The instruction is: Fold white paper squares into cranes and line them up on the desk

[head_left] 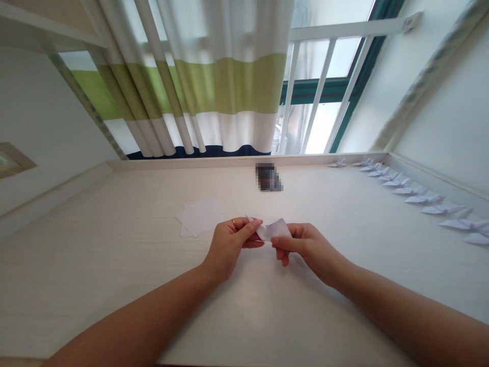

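Observation:
Between my two hands is a small piece of folded white paper (280, 228), raised a little above the white table. My left hand (233, 242) pinches its left side between thumb and fingers, and a thin pointed tip sticks up past the thumb. A gold ring sits on one finger of that hand. My right hand (301, 244) grips the paper's right side, thumb in front and the other fingers curled behind and below. Part of the paper is hidden by the fingers.
Loose white paper sheets (202, 216) lie fanned out left of my hands. A dark pixelated object (268, 177) is at the table's back edge. Several folded white paper cranes (416, 199) line the right side. Behind the table (244, 321) are a curtain (229, 84) and white railing (321, 92).

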